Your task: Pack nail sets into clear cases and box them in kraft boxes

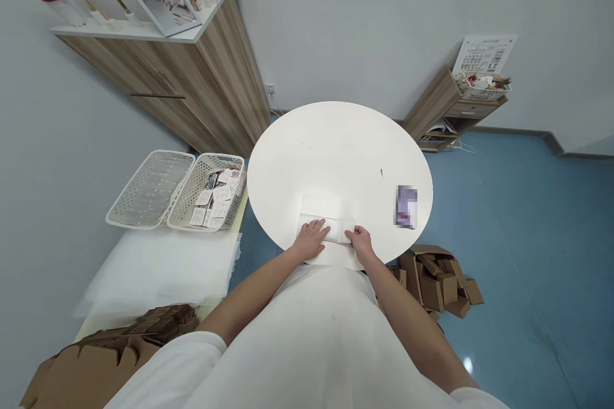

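On the near side of a round white table [336, 140] lies a thin white wrapping sheet [324, 206], partly folded into a flat band. My left hand [309, 240] rests flat on the band's left part with its fingers spread. At the right end, my right hand [361, 241] pinches the sheet's edge between thumb and fingers. Whether anything is wrapped inside the fold I cannot tell. A blurred purple item [406, 206] lies near the table's right edge.
To the left stand a white basket [175, 220] of printed cards and another basket [112, 214] of clear items. Below them are a stack of white sheets [167, 265] and folded brown cardboard [96, 364]. Small brown boxes [448, 287] fill a carton at right. A wooden cabinet [215, 70] stands behind.
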Motion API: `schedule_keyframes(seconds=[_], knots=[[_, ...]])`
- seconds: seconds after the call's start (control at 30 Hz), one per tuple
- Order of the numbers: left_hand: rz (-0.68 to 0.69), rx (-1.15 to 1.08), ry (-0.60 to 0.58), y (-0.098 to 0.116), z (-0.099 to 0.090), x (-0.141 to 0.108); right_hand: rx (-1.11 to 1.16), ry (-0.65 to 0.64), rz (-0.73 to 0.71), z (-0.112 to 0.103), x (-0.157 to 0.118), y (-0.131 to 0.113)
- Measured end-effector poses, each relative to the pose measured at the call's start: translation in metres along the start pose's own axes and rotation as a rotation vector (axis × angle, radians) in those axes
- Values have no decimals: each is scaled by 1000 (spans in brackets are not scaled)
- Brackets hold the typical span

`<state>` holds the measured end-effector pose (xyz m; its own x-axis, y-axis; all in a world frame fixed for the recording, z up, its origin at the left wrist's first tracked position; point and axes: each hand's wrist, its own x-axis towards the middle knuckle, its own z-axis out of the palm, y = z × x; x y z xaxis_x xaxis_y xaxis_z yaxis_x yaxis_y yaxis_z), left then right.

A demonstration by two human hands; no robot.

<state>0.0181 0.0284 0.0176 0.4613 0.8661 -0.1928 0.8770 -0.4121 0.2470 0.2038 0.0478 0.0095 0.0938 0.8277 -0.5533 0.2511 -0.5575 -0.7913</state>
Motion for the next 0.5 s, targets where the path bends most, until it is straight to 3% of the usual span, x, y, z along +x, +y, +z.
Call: schedule_keyframes(seconds=[0.3, 0.37, 0.5], knots=[[-30, -163, 12, 1, -2, -11, -209, -195, -179, 29, -7, -13], [-147, -202, 49, -5, 0, -19, -271, -191, -221, 28, -8, -14], [-566, -323, 83, -21, 7, -38, -646, -133, -416, 27, -10, -12]])
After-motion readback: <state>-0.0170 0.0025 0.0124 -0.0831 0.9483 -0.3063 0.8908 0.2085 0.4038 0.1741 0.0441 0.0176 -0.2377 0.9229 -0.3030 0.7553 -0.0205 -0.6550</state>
